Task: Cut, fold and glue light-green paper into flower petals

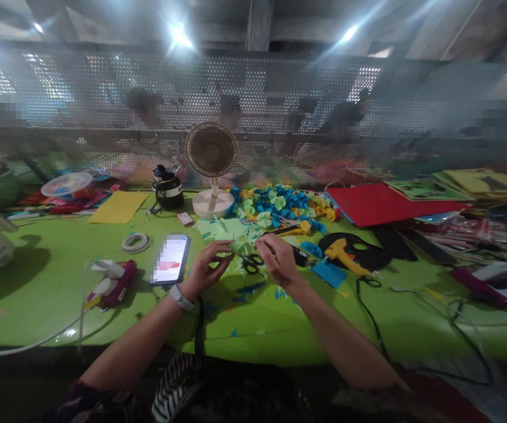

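Observation:
Both of my hands meet over the green table [50,288], working a small light-green paper piece [241,248] between them. My left hand [207,265], with a white wristband, pinches the piece's left end with curled fingers. My right hand [277,257] closes its fingers on the right end. Black-handled scissors [251,262] lie on the table just under and between the hands. More light-green paper cut-outs [222,228] lie just beyond the hands.
A phone [170,258] lies left of my hands, near a tape roll [136,241] and a glue gun [113,283]. A small fan [212,170] stands behind, next to a heap of blue, yellow and green paper flowers [282,207]. A yellow glue gun [343,254], red sheet [380,204] and cables lie right. People sit beyond the mesh screen.

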Action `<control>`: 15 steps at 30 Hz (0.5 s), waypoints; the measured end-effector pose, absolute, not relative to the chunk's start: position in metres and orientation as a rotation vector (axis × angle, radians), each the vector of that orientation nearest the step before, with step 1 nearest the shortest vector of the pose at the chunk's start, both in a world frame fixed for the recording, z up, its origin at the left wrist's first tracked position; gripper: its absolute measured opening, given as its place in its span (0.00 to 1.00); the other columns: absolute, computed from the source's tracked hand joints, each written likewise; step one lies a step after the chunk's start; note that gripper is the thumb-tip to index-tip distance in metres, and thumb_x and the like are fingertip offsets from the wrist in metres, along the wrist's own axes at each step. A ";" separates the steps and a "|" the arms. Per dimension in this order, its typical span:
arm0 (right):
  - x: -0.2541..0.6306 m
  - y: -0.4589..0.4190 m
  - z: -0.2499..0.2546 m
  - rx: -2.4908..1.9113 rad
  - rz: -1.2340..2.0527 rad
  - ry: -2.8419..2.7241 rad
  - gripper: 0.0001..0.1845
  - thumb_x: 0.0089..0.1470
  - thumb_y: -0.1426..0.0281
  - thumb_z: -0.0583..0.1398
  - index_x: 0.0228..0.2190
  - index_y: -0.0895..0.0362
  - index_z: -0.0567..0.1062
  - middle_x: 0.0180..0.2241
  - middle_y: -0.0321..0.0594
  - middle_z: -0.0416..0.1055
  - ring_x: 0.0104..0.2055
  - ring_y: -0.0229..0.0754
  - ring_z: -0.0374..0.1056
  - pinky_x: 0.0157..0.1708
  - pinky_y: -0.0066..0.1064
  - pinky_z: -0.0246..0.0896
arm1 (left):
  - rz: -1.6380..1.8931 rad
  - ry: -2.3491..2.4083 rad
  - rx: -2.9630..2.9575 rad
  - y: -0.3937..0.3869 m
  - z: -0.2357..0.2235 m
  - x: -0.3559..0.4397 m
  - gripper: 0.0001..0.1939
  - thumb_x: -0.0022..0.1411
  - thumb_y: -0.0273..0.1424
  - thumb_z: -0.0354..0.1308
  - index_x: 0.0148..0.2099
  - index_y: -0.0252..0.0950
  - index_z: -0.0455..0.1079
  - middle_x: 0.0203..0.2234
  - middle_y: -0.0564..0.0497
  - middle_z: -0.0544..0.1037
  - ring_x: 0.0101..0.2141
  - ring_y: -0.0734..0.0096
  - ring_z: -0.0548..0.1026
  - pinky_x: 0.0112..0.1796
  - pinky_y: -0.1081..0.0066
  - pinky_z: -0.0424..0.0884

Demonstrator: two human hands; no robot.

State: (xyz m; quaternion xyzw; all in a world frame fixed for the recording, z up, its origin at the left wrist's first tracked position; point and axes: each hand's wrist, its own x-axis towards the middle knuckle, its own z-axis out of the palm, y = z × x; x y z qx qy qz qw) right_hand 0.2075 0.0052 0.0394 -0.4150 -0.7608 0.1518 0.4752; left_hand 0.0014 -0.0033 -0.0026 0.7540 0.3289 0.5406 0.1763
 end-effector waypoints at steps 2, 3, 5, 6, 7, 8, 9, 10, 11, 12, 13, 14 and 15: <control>0.205 0.007 0.038 -1.077 0.484 -1.849 0.17 0.60 0.60 0.52 0.24 0.55 0.67 0.23 0.35 0.65 0.25 0.37 0.62 0.28 0.28 0.57 | 1.544 0.944 2.132 -0.003 -0.002 0.001 0.06 0.62 0.28 0.57 0.43 0.36 0.71 0.46 0.41 0.76 0.47 0.63 0.75 0.33 0.70 0.78; 0.204 0.009 0.036 -1.110 0.532 -1.817 0.17 0.59 0.58 0.53 0.25 0.55 0.67 0.23 0.34 0.65 0.25 0.36 0.62 0.28 0.28 0.58 | 1.555 0.950 2.118 -0.003 -0.001 0.002 0.06 0.62 0.28 0.57 0.42 0.36 0.71 0.45 0.41 0.76 0.46 0.63 0.75 0.34 0.70 0.79; 0.202 0.012 0.033 -1.165 0.594 -1.737 0.15 0.56 0.57 0.56 0.28 0.55 0.68 0.25 0.35 0.67 0.25 0.37 0.63 0.27 0.28 0.59 | 1.569 0.948 2.077 -0.003 -0.001 0.002 0.06 0.62 0.28 0.57 0.42 0.36 0.71 0.45 0.41 0.75 0.45 0.64 0.76 0.34 0.70 0.79; 0.201 0.014 0.031 -1.179 0.616 -1.702 0.14 0.55 0.57 0.57 0.29 0.55 0.68 0.27 0.36 0.69 0.26 0.37 0.64 0.27 0.28 0.60 | 1.572 0.939 2.053 -0.003 -0.001 0.003 0.06 0.62 0.28 0.57 0.43 0.36 0.70 0.46 0.41 0.75 0.45 0.64 0.76 0.35 0.69 0.79; 0.201 0.015 0.029 -1.180 0.647 -1.680 0.13 0.54 0.57 0.58 0.31 0.55 0.68 0.28 0.36 0.69 0.26 0.37 0.65 0.28 0.28 0.61 | 1.569 0.929 2.030 -0.003 -0.001 0.003 0.06 0.62 0.28 0.57 0.43 0.36 0.70 0.46 0.41 0.75 0.45 0.64 0.76 0.35 0.69 0.79; 0.200 0.016 0.027 -1.171 0.700 -1.675 0.13 0.53 0.58 0.58 0.32 0.55 0.68 0.28 0.36 0.69 0.26 0.37 0.65 0.27 0.28 0.62 | 1.563 0.921 2.014 -0.003 0.000 0.003 0.06 0.62 0.28 0.57 0.43 0.36 0.70 0.46 0.40 0.74 0.44 0.64 0.76 0.35 0.69 0.79; 0.200 0.018 0.025 -1.156 0.774 -1.675 0.13 0.52 0.58 0.58 0.33 0.55 0.69 0.27 0.35 0.68 0.25 0.37 0.65 0.26 0.28 0.63 | 1.556 0.915 2.004 -0.003 0.000 0.003 0.06 0.62 0.29 0.57 0.42 0.36 0.70 0.47 0.40 0.74 0.44 0.64 0.76 0.36 0.68 0.79; 0.199 0.018 0.023 -1.137 0.860 -1.674 0.13 0.51 0.59 0.59 0.34 0.55 0.69 0.26 0.35 0.68 0.24 0.37 0.65 0.24 0.28 0.64 | 1.549 0.913 1.998 -0.002 0.000 0.003 0.06 0.62 0.29 0.57 0.42 0.35 0.71 0.47 0.40 0.74 0.44 0.65 0.76 0.36 0.69 0.79; 0.199 0.019 0.022 -1.115 0.943 -1.668 0.13 0.49 0.59 0.59 0.34 0.55 0.69 0.24 0.34 0.67 0.23 0.37 0.64 0.22 0.28 0.64 | 1.545 0.914 1.992 -0.002 0.000 0.003 0.06 0.62 0.29 0.57 0.42 0.35 0.71 0.47 0.40 0.74 0.44 0.65 0.76 0.36 0.69 0.79; 0.198 0.019 0.021 -1.093 1.016 -1.663 0.12 0.48 0.60 0.59 0.33 0.55 0.69 0.23 0.33 0.66 0.22 0.36 0.64 0.21 0.28 0.64 | 1.539 0.913 1.986 -0.002 0.001 0.003 0.06 0.62 0.30 0.56 0.41 0.35 0.71 0.47 0.40 0.74 0.44 0.65 0.76 0.36 0.69 0.79; 0.197 0.019 0.020 -1.077 1.068 -1.653 0.12 0.48 0.61 0.59 0.31 0.55 0.69 0.22 0.33 0.66 0.20 0.36 0.63 0.19 0.28 0.64 | 1.533 0.912 1.973 -0.002 0.001 0.003 0.06 0.62 0.30 0.56 0.41 0.35 0.71 0.48 0.39 0.74 0.44 0.65 0.76 0.36 0.69 0.79; 0.196 0.018 0.020 -1.065 1.096 -1.642 0.11 0.47 0.62 0.59 0.30 0.56 0.69 0.22 0.32 0.66 0.19 0.35 0.63 0.19 0.28 0.64 | 1.527 0.911 1.954 -0.002 0.001 0.002 0.06 0.62 0.30 0.56 0.41 0.35 0.70 0.48 0.39 0.73 0.45 0.64 0.76 0.37 0.68 0.79; 0.194 0.017 0.020 -1.058 1.105 -1.631 0.10 0.46 0.62 0.59 0.28 0.56 0.69 0.21 0.32 0.66 0.19 0.35 0.62 0.18 0.27 0.64 | 1.516 0.912 1.932 -0.002 0.000 0.002 0.06 0.62 0.30 0.56 0.41 0.35 0.70 0.49 0.39 0.73 0.46 0.64 0.75 0.38 0.68 0.78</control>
